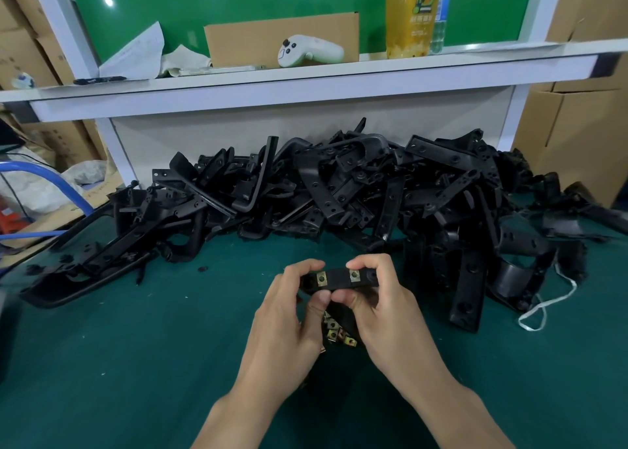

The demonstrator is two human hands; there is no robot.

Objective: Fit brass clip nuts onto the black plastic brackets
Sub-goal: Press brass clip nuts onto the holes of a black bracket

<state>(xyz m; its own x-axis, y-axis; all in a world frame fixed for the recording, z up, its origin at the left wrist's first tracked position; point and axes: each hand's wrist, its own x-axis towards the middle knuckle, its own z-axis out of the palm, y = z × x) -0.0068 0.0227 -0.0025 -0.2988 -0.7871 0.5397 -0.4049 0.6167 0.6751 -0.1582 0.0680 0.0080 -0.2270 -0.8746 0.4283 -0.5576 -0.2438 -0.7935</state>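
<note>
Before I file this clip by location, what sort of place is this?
Probably a factory assembly bench: a heap of black plastic brackets on the green mat, loose brass clip nuts under the held bracket, and cardboard boxes stacked around.

This looks like a small factory assembly bench. A dark green mat-covered worktable [136, 363] carries a sprawling heap of black moulded plastic brackets [339, 193] and a little pile of loose brass clip nuts [336, 331] (bulk parts, not household clutter). Brown cardboard cartons [584, 125] are stacked on both sides. A white-painted shelf [272, 84] spans the bench, and a blue flexible hose [73, 193] loops at the left.
</note>
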